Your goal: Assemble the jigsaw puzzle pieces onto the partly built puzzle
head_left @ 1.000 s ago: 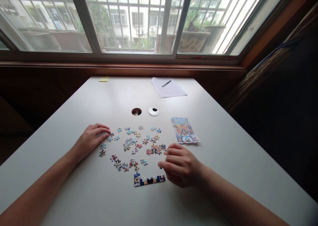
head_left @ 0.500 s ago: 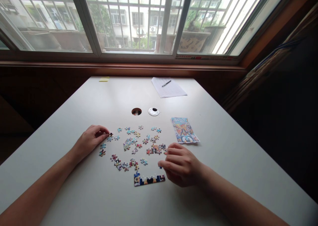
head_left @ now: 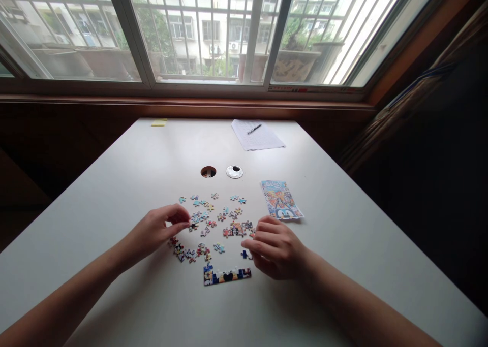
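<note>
My left hand (head_left: 162,227) reaches in over the left part of the loose pieces, thumb and index finger pinched at a small dark puzzle piece (head_left: 193,226). To the right, my right hand (head_left: 277,248) is curled, with a dark blue puzzle piece (head_left: 246,254) at its thumb and index finger. That hand partly covers the piece's right end. Just below lies a joined strip of puzzle (head_left: 227,276), dark blue and yellow with white knobs. A joined cluster of pieces (head_left: 237,228) sits beside the right fingers. More loose pieces (head_left: 186,255) are scattered near the left wrist.
A colourful picture sheet (head_left: 282,199) lies beyond my right hand. Farther back on the white table (head_left: 171,154) are papers (head_left: 263,139) with a pen (head_left: 254,129), a round cable hole (head_left: 208,171), its metal cover (head_left: 234,171) and a yellow strip (head_left: 159,122).
My left hand has moved right and slightly nearer with the dark piece, now over the pieces' left side. The right hand has shifted slightly up, showing more of the blue piece.
</note>
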A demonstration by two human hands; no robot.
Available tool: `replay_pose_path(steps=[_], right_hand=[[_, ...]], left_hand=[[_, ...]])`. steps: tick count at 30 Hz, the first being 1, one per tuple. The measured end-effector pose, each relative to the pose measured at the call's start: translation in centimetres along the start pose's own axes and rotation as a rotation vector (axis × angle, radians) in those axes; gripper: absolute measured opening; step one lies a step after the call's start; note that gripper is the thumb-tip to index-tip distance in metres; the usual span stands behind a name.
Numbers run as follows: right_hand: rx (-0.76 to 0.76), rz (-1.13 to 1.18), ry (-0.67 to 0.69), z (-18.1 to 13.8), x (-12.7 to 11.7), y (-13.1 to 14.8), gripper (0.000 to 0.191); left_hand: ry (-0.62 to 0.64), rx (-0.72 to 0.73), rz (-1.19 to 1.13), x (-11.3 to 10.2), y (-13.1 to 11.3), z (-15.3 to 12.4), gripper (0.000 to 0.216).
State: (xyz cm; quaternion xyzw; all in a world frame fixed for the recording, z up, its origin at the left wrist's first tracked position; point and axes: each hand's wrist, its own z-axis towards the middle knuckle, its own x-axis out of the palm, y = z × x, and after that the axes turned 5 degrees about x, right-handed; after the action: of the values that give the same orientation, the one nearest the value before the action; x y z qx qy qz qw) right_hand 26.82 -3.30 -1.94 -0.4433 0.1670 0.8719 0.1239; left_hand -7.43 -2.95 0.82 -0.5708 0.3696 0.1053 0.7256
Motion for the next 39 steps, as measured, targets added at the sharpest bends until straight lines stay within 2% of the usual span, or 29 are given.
replay_pose_path(steps=[6,14,19,28,39], right_hand=[[0.009,-0.012,0.022,0.1,0.0,-0.1,0.024],[0.065,-0.023,0.066,0.1,0.3,-0.3,0.026],[0.129,-0.068,0.133,0.2,0.5,-0.4,0.028],[0.098,-0.072,0.196,0.3,0.6,-0.4,0.038],[0.106,-0.059,0.234,0.3,0.7,-0.4,0.043]], left_hand=[[0.086,0.064,-0.059,3.5,-3.6,1.3,0.008],[0.081,0.135,-0.034,6.9,-3.8,2.6,0.003],[0.073,0.139,0.009,7.3,-3.6,2.7,0.003],[0.064,0.201,0.069,7.7,-3.2,2.6,0.003],[0.093,0.184,0.142,7.7,-3.5,2.6,0.003]])
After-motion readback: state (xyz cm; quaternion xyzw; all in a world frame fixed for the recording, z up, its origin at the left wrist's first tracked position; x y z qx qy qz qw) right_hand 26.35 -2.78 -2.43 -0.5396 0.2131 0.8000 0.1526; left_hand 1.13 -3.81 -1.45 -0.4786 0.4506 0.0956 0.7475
